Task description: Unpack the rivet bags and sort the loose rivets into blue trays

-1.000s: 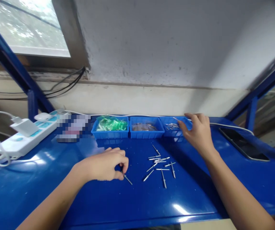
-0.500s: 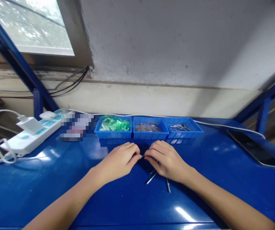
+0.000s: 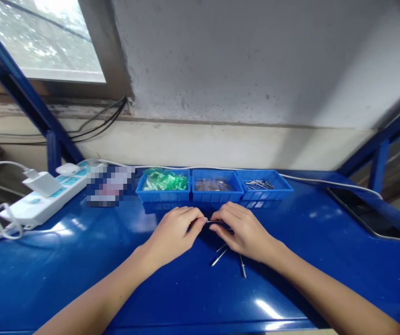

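My left hand (image 3: pixel 179 232) is closed in a pinch on one end of a thin silver blind rivet (image 3: pixel 211 222). The rivet points to the right, its far part running in among the fingers of my right hand (image 3: pixel 243 230). Thumb and forefinger of that right hand are parted, with a gap around the pin. Below my right hand, a loose rivet (image 3: pixel 219 258) lies slanted on the blue table (image 3: pixel 172 298). Another rivet (image 3: pixel 243 267) lies nearer to me, partly under the hand. Further thin pins are partly hidden there.
Behind my hands stand three blue bins: one with green and clear plastic pieces (image 3: pixel 165 180), one with brownish small pieces (image 3: pixel 214 184), one with rivets (image 3: pixel 260 184). A power strip (image 3: pixel 43 202) and a blurred-out item (image 3: pixel 111 186) are left; a phone (image 3: pixel 367 213) lies right.
The thumb and forefinger of my right hand have come apart from around the rivet, showing more of its pin. My left hand keeps its pinch. The view has shifted slightly.
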The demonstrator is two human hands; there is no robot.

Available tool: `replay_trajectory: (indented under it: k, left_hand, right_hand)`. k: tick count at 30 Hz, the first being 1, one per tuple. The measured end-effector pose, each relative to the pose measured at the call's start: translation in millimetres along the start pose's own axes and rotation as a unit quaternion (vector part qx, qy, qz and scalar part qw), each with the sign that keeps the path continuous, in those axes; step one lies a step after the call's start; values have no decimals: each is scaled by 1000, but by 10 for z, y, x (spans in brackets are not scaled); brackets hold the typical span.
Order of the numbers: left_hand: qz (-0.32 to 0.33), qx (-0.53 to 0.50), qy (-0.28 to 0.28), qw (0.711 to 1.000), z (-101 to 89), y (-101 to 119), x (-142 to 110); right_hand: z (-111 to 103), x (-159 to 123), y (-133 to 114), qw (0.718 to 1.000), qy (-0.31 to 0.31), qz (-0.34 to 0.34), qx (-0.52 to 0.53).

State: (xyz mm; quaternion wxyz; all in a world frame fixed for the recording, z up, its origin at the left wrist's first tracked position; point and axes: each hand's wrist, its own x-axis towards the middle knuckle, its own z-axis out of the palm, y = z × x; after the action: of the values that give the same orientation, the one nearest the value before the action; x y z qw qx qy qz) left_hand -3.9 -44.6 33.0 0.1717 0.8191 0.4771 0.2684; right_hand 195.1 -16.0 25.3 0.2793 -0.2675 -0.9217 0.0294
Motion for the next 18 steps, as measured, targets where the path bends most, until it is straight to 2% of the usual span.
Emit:
replay_trajectory:
  k: [3,5,8,10,12,14,16,18]
  left_hand:
    - [-23,-3,-8,1000,-1,29,-7]
    - [-52,5,-27,998,19,80,-23]
    - [-55,25,-76,995,101,180,-69]
    - [-30,48,-102,993,169,235,-103]
    - [-16,73,-113,991,220,259,-127]
    - [-23,91,-113,989,236,235,-130]
    - [-33,96,-105,989,216,168,-111]
    - [-42,91,-91,991,172,80,-75]
  right_hand:
    - [-53,10,39,999,23,-25,-7]
    - [-145,8,122,997,77,-25,-13]
    - [-344,-49,376,972,211,60,-78]
    - [-472,-122,611,940,259,154,-157]
    - [-555,-198,832,918,247,223,-217]
    - [-576,-240,960,908,230,259,-237]
    - [-530,-224,937,916,221,263,-208]
    - [-431,-159,758,942,198,228,-144]
